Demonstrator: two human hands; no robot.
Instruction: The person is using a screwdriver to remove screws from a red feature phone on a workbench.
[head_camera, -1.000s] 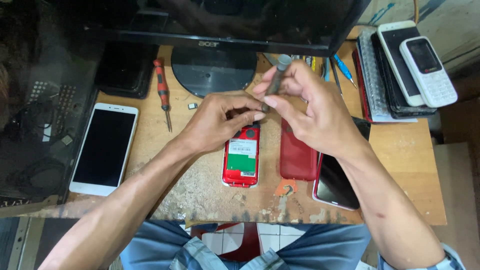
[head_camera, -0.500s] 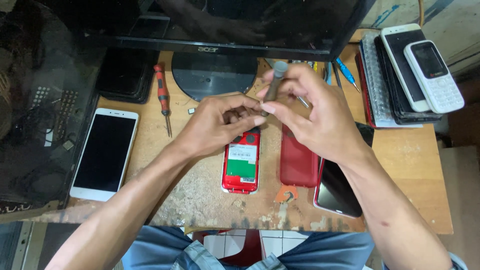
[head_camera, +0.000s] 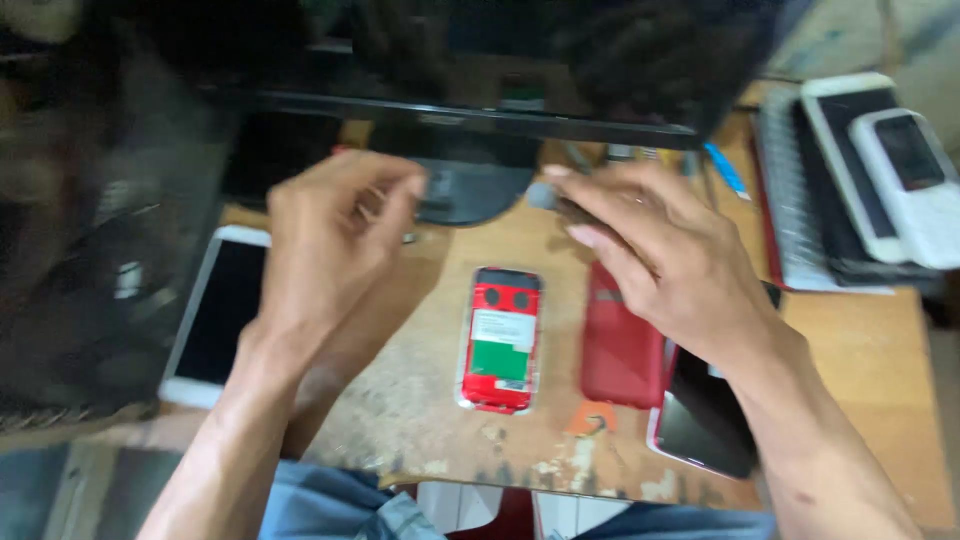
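A red phone (head_camera: 500, 340) with its back off lies face down on the worn wooden table (head_camera: 420, 400), between my hands. My right hand (head_camera: 665, 265) hovers above a red back cover (head_camera: 620, 355) and is closed on a thin tool with a grey tip (head_camera: 545, 195) that points left. My left hand (head_camera: 330, 235) is off to the left of the red phone, near the monitor stand (head_camera: 470, 195), with its fingers curled. Motion blur hides whether it holds anything.
A dark monitor (head_camera: 480, 70) spans the back of the table. A white phone (head_camera: 215, 310) lies at the left, and a dark phone (head_camera: 700, 425) sits under my right wrist. At the far right, phones are stacked on a keyboard (head_camera: 880, 180). A blue pen (head_camera: 725, 170) lies near them.
My hands, joined over the red phone before, have come apart. The left hand swung left toward the monitor stand. The right hand keeps the tool. The view has shifted and blurred.
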